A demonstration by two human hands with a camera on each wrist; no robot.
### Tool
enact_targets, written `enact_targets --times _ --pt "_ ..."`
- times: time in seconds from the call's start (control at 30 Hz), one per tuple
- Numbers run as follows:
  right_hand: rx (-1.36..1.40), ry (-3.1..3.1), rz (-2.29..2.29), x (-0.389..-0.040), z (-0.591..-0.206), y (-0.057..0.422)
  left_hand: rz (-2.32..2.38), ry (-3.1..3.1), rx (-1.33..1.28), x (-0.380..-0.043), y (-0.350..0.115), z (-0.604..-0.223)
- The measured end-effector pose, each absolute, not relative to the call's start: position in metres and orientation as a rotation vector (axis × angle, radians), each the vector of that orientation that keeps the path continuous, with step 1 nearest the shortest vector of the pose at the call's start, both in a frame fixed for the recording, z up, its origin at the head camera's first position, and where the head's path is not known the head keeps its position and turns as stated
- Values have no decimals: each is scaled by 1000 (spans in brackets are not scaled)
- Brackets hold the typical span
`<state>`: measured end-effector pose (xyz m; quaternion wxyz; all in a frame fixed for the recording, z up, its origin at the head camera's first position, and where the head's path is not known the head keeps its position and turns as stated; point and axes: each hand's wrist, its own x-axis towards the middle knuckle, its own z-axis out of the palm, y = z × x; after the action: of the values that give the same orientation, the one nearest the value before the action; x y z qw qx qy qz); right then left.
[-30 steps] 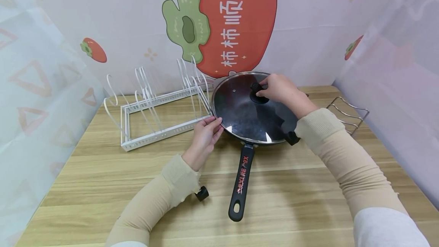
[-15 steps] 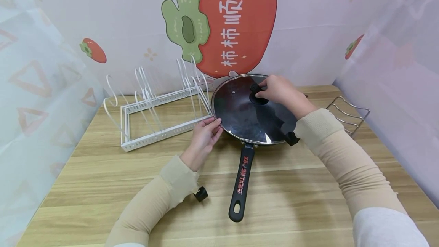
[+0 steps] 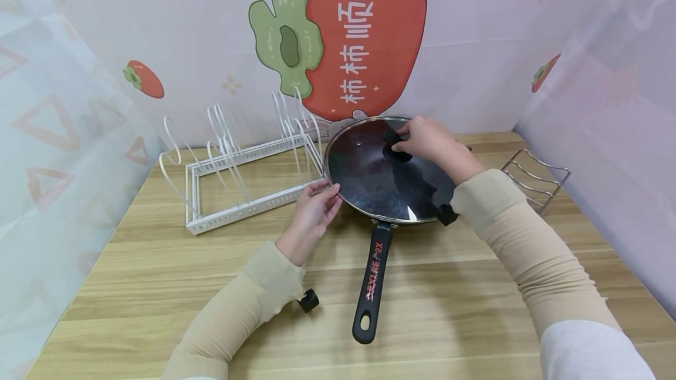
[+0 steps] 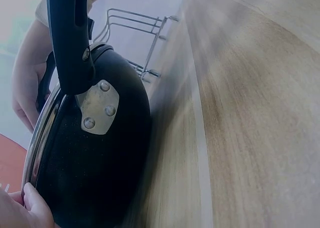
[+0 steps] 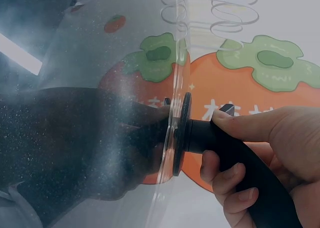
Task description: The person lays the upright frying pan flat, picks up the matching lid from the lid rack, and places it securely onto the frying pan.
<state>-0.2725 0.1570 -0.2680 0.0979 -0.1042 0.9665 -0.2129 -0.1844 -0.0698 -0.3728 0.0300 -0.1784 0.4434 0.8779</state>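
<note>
A black frying pan (image 3: 368, 286) stands on the table with its long handle toward me. On top of it lies a dark glass lid (image 3: 364, 175) with a metal rim. My right hand (image 3: 429, 144) grips the lid's black knob (image 5: 200, 135), thumb on one side and fingers curled round the other, as the right wrist view shows. My left hand (image 3: 311, 216) pinches the rim at the left side, thumb and fingers on either side of it. In the left wrist view the pan's riveted handle bracket (image 4: 100, 107) shows. Whether the lid sits fully flush is hard to tell.
A white rack (image 3: 253, 207) with upright hooped dividers stands left of the pan, close to its rim. Right of the pan is a low metal wire rack (image 3: 538, 177). A printed backdrop (image 3: 470, 46) rises behind the wooden table (image 3: 449, 309).
The lid and my right hand on its knob have shifted slightly down and left. My left hand keeps its place at the rim, and the pan stays nearly still.
</note>
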Motion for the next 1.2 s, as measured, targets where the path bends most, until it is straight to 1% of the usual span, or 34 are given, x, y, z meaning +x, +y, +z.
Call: enact_targets --times 1.2 --pt "-344 2844 -637 -276 -267 156 2702 1472 -515 -188 -70 -373"
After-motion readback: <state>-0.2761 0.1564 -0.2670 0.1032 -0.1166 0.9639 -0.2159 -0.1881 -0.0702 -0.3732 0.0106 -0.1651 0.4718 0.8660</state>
